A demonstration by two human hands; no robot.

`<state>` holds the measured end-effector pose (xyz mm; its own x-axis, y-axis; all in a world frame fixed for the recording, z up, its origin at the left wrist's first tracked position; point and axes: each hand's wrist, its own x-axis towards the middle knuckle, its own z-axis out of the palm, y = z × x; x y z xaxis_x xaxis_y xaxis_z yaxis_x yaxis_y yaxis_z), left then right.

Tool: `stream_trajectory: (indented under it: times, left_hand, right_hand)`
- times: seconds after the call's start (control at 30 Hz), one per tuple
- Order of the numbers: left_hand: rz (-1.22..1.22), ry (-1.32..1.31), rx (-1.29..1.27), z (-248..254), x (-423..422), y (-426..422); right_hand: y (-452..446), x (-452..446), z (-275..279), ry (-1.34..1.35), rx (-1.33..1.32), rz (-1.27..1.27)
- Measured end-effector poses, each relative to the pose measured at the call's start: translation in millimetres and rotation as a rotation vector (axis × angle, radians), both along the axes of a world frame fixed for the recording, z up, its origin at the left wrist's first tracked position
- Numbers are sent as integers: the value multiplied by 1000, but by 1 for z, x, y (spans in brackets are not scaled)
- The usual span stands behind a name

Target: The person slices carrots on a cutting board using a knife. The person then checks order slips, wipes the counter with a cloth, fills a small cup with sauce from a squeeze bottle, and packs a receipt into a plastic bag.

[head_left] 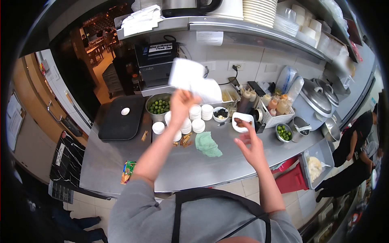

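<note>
My left hand (pixel 183 106) is raised over the steel counter, its fingers closed on white paper (pixel 187 75) that is blurred by motion. Below that hand stand stacks of small white dishes (pixel 186 126). My right hand (pixel 250 142) hovers with fingers apart and nothing in them, just in front of a white square bowl (pixel 243 122) holding brown pieces. Between the hands a crumpled green cloth (pixel 208 144) lies on the counter. A steel bowl of green limes (pixel 159 107) sits left of the dish stacks.
A black tray (pixel 120 118) with one small white dish is at the left. Behind it stands a black printer (pixel 157 62). Sauce bottles fill a white basket (pixel 278 112) on the right. A shelf (pixel 251 30) runs overhead. Other people (pixel 356 137) stand at the far right.
</note>
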<state>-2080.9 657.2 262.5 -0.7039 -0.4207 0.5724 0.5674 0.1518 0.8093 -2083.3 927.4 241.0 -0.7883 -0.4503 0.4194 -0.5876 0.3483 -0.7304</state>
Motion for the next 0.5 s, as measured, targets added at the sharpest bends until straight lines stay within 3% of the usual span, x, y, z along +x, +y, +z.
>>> stream_trajectory:
  times: [0.03, 0.07, 0.13, 0.2, 0.27, 0.3, 0.33, 0.4, 0.47, 0.5]
  left_hand:
    - [-106, -85, 119, -12, 8, 27]
    - [-214, -122, 234, -25, 12, 48]
    - [-269, -214, 275, -37, 21, 75]
    - [-367, -166, 241, -73, 20, 79]
    - [-592, -321, 677, -83, 28, 91]
    - [-893, -373, 698, -87, 29, 91]
    - [-896, -376, 696, -89, 27, 90]
    - [-986, -263, 1117, -85, 24, 89]
    - [-909, -218, 1134, -90, 1, 55]
    - [-755, -198, 1069, -90, -11, 35]
  right_hand:
    - [-10, -7, 4, 3, -3, 2]
    - [-20, -14, 7, -71, -186, 115]
    - [-34, -31, 5, -245, -448, 299]
    - [-40, -47, 4, -320, -473, 376]
    - [-48, -58, -1, -370, -486, 386]
    - [-53, -61, -3, -420, -499, 397]
    - [-57, -61, -6, -419, -502, 393]
    - [-62, -55, -17, -473, -415, 519]
    - [-64, -51, -28, -481, -257, 595]
    - [-65, -50, -26, -463, -82, 504]
